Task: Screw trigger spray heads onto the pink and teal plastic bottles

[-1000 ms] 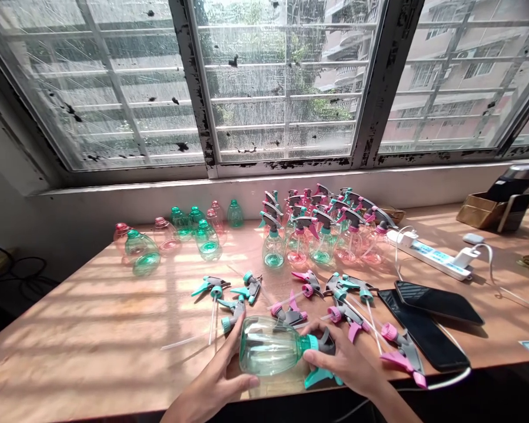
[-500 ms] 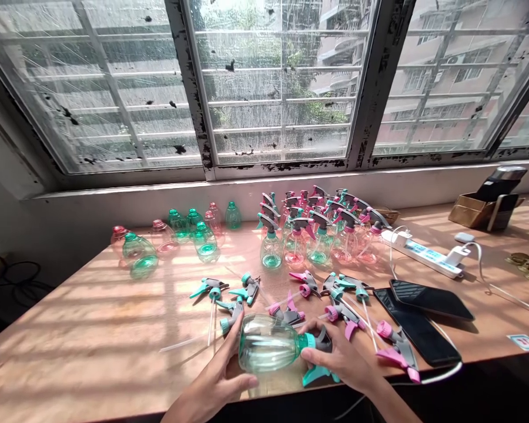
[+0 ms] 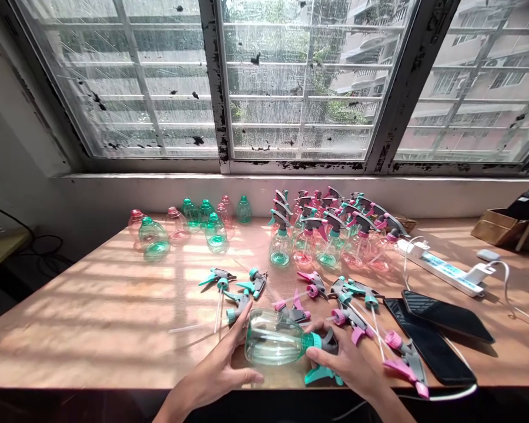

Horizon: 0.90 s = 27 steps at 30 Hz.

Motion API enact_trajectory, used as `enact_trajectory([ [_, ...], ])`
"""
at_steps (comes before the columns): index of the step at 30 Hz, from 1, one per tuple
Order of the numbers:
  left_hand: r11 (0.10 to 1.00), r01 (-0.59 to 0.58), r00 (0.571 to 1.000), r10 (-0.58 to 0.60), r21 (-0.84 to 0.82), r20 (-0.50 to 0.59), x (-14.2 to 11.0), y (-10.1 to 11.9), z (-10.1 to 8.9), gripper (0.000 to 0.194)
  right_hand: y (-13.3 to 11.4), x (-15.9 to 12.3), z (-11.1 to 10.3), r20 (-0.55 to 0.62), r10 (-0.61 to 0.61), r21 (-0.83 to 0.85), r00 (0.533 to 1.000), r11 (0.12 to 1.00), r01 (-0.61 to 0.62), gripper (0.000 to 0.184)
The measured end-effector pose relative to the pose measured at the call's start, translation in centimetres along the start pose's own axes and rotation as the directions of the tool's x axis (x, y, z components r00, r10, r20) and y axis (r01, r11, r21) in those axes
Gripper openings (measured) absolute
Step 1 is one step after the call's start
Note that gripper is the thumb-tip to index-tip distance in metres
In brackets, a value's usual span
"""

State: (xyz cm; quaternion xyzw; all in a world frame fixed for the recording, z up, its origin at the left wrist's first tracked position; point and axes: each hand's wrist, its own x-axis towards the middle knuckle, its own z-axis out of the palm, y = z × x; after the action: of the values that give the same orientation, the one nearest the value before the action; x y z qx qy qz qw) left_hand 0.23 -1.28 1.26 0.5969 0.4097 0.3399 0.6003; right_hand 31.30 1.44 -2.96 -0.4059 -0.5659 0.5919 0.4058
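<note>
A clear green spray bottle (image 3: 275, 338) lies sideways between my hands at the table's front edge, its teal collar and grey sprayer head pointing right. My left hand (image 3: 223, 370) cups the base end, fingers along the far side and thumb at the near side; some fingers are hidden. Closed round the collar and sprayer head is my right hand (image 3: 344, 355), with the teal trigger (image 3: 321, 375) below its fingers. Loose teal sprayer heads (image 3: 237, 308) lie just beyond my left hand. Pink ones (image 3: 350, 320) lie beyond and right of my right hand.
Green and pink bottles without heads (image 3: 216, 235) stand at the back left. Several bottles with sprayers (image 3: 306, 247) form a cluster at the back centre. Two phones (image 3: 445, 317), a white power strip (image 3: 445, 270) with cables and a cardboard box (image 3: 494, 229) are on the right.
The view has shifted, so most things sit farther right in the picture. Both hands keep nearly the same hold on the bottle.
</note>
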Motion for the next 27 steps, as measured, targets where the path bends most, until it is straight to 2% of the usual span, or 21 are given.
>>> enact_trajectory([
  [2, 1.0, 0.025, 1.0, -0.025, -0.014, -0.01, 0.0, -0.2, -0.1, 0.124, 0.0, 0.0, -0.1, -0.001, 0.001, -0.004, 1.0, 1.0, -0.001, 0.047],
  [7, 0.997, 0.08, 0.997, -0.08, -0.019, -0.01, -0.1, -0.9, -0.5, 0.106, -0.1, 0.0, -0.2, 0.0, 0.017, 0.005, 1.0, 1.0, -0.017, 0.048],
  [14, 0.997, 0.007, 1.0, -0.006, 0.073, -0.017, 0.3, -0.7, -0.5, 0.099, -1.5, 0.2, -0.1, 0.02, 0.009, 0.017, 1.0, 1.0, -0.01, 0.047],
  [20, 0.997, 0.076, 0.996, -0.075, 0.014, -0.043, 0.5, -0.7, -0.5, 0.116, -2.2, 0.3, -0.1, 0.024, 0.0, 0.016, 1.0, 1.0, 0.0, 0.045],
  [23, 0.993, 0.11, 0.992, -0.108, 0.033, -0.066, 0.4, -0.7, -0.6, 0.113, -2.2, 0.3, -0.1, 0.032, 0.008, 0.014, 0.999, 1.0, -0.008, 0.046],
  [27, 0.993, 0.095, 0.994, -0.091, 0.077, -0.055, 0.5, -0.3, -0.7, 0.109, -2.1, 0.3, -0.2, 0.019, 0.002, 0.015, 1.0, 1.0, -0.002, 0.046],
])
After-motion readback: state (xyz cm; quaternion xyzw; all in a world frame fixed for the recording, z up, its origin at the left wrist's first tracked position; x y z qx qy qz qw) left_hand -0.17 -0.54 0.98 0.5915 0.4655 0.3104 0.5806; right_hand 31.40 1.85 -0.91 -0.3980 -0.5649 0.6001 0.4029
